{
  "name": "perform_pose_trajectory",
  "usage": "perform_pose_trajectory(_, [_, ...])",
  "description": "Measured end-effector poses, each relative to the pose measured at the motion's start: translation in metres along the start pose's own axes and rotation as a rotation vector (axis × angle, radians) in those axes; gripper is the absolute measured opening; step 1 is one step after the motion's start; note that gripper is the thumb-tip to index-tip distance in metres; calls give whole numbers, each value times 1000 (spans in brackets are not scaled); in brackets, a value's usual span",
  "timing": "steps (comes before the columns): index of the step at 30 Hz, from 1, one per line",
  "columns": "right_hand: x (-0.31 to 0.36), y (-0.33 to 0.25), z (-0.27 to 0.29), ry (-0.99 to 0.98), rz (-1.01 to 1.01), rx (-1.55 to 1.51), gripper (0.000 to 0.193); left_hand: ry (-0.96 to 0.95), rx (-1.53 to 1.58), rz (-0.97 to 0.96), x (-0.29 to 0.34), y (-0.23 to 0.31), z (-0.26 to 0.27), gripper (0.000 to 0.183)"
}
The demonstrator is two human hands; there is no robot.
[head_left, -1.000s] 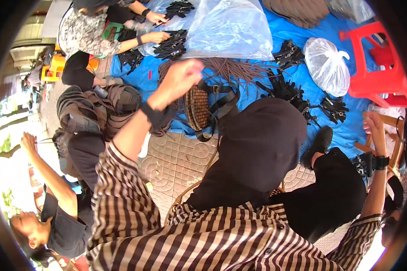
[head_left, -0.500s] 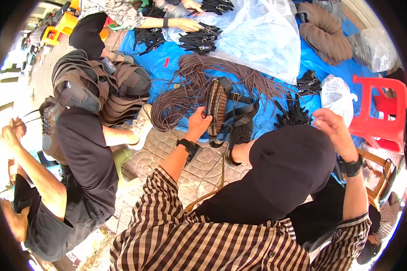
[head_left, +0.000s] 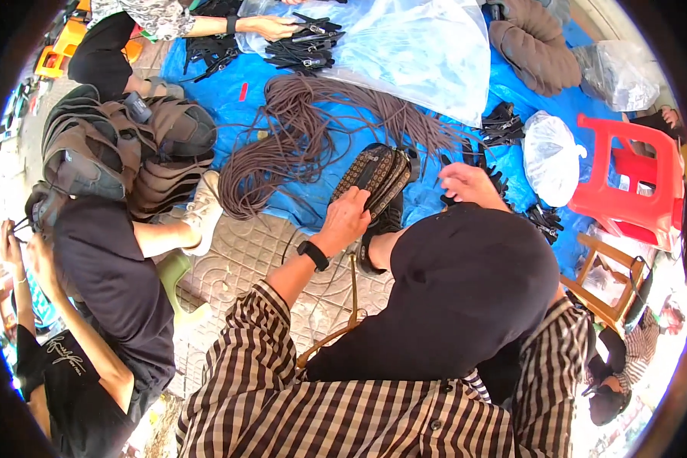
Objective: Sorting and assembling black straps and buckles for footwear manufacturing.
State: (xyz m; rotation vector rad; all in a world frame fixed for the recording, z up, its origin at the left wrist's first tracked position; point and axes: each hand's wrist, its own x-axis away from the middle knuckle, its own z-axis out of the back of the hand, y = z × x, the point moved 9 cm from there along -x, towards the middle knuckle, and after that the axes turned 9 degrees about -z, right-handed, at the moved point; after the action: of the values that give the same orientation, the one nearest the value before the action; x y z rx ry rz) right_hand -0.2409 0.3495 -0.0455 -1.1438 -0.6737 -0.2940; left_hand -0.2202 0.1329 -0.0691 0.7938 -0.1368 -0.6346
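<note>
My left hand (head_left: pixel 347 219) is closed on the near side of a brown patterned waist bag (head_left: pixel 375 174), which has black edging and zips. The bag is tilted above my dark shoe, and my fingers partly hide it. To its right, my right hand (head_left: pixel 469 185) hovers beyond my black-clothed knee (head_left: pixel 473 275), fingers apart and with nothing in them. Behind that hand lie black strap pieces (head_left: pixel 501 182), partly covered by it. A long heap of thin brown cords (head_left: pixel 290 130) spreads over the blue tarp (head_left: pixel 229 103) just past the bag.
Clear plastic sheeting (head_left: pixel 412 57) and a white plastic bag (head_left: pixel 549 156) lie on the tarp. A red stool (head_left: pixel 626 187) and a wooden frame (head_left: pixel 603 278) stand right. Brown-grey shoe-like stacks (head_left: pixel 91 153) and a seated co-worker (head_left: pixel 114 305) are left. Another person's hand (head_left: pixel 271 27) touches black buckled straps.
The waist bag has turned from upright to tilted, and my left hand now grips its near side. My right hand has come from beside my knee in toward the bag. The view has shifted.
</note>
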Motion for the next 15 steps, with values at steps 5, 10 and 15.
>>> perform_pose_trajectory(5, [-31, 2, -33, 244, 246, 242, 18, -10, 258, 288, 22, -26, 3, 28])
perform_pose_trajectory(10, [-41, -55, -59, 360, 573, 438, 19, 163, 403, 375, 60, -41, 10, 23])
perform_pose_trajectory(15, [-94, -41, -81, 306, 490, 670, 23, 161, 276, 476, 101, -47, -3, 38])
